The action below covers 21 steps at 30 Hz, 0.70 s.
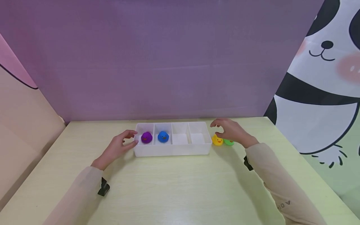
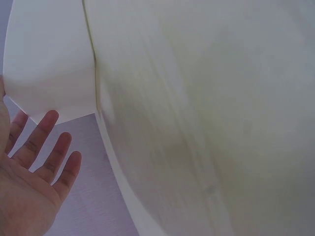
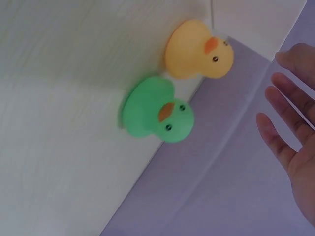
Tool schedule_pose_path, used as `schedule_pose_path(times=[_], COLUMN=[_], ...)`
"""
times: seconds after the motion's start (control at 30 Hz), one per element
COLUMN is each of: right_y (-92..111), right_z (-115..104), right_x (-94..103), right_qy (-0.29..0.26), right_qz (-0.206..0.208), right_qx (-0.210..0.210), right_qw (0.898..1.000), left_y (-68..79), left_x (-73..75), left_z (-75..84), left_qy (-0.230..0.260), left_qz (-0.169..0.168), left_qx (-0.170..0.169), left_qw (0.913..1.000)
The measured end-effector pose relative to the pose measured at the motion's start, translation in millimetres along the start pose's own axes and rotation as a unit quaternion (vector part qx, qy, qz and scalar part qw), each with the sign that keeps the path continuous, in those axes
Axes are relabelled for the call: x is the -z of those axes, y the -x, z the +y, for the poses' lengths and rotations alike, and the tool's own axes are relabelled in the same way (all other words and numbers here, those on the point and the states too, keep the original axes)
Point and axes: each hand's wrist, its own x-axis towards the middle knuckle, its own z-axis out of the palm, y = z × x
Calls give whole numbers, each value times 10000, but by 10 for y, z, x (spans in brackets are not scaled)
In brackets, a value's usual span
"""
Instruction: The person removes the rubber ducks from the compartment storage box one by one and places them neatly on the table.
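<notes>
A white box point(image 1: 171, 150) with a row of compartments stands on the table. In its leftmost compartment sits a purple rubber duck point(image 1: 146, 137), and a blue rubber duck point(image 1: 163, 137) sits in the one beside it. My left hand point(image 1: 119, 146) is at the box's left end, thumb and fingertips right at the wall, fingers spread in the left wrist view. Just past the right end, a yellow rubber duck point(image 3: 189, 51) and a green rubber duck point(image 3: 150, 110) stand side by side on the table. Over them hovers my right hand point(image 1: 232, 132), fingers loosely bent, holding nothing.
The pale wooden table point(image 1: 168, 187) runs up to a purple backdrop point(image 1: 157, 62) behind the box. A panda picture point(image 1: 323, 118) covers the wall on the right. The box's two right compartments point(image 1: 198, 134) hold no ducks.
</notes>
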Motion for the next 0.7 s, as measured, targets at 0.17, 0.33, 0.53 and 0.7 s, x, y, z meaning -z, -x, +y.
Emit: schedule_pose_path(times=[0.17, 0.33, 0.53, 0.7], right_y=[-80, -166, -265, -329], right_z=[-117, -218, -317, -438], right_x=[-15, -45, -97, -123], right_qy=[-67, -123, -203, -234], right_qz=[44, 16, 57, 90], right_qx=[76, 135, 355, 496], right_qw=[9999, 9998, 9991, 9985], left_y=[-7, -9, -11, -11], left_x=[0, 0, 0, -1], left_z=[-10, -16, -14, -7], left_qy=[-31, -26, -37, -47], left_qz=[19, 42, 27, 21], left_qx=[-19, -18, 3, 35], left_qw=[10000, 10000, 10000, 10000])
